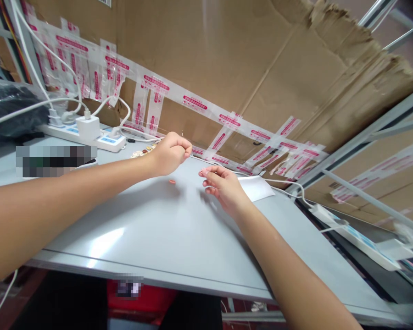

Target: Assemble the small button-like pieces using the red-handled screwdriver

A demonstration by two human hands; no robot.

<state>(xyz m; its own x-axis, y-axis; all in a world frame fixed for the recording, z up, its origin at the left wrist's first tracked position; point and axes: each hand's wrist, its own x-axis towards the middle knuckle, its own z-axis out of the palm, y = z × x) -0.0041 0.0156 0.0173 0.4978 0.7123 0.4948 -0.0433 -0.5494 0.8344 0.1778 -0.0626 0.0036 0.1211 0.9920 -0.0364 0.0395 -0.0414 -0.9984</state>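
Head cam: both bare arms reached in over a grey table (151, 238), hands near each other w/ a gap btwn them. L hand (172, 153) was balled up, fingers curled tight into the palm; couldn't tell if anything was inside. R hand (223, 185) had its fingers bent, thumb and index tips close together, the others slightly apart; too small to tell if they pinched anything. Both hands were raised, w/ soft shadows on the tabletop.

A small orange disc (172, 181) showed just below the L hand, against the tabletop; couldn't be sure it was touching. Behind the L wrist, partly hidden, was a pile of small pieces (142, 153), mostly pale w/ some brown & yellow. A white sheet (258, 189) lay beyond the R hand, partly covered by it.

Far L: a white power strip (106, 141) w/ plugs, cords & a boxy adapter (88, 128), near a dark plastic-wrapped bundle (12, 110). A blurred-out item (57, 161) sat in front of the strip. Along the back stood a big cardboard sheet (209, 55) w/ red-and-white tape (194, 101). Another power strip (354, 236) was at far R, past the table's edge.
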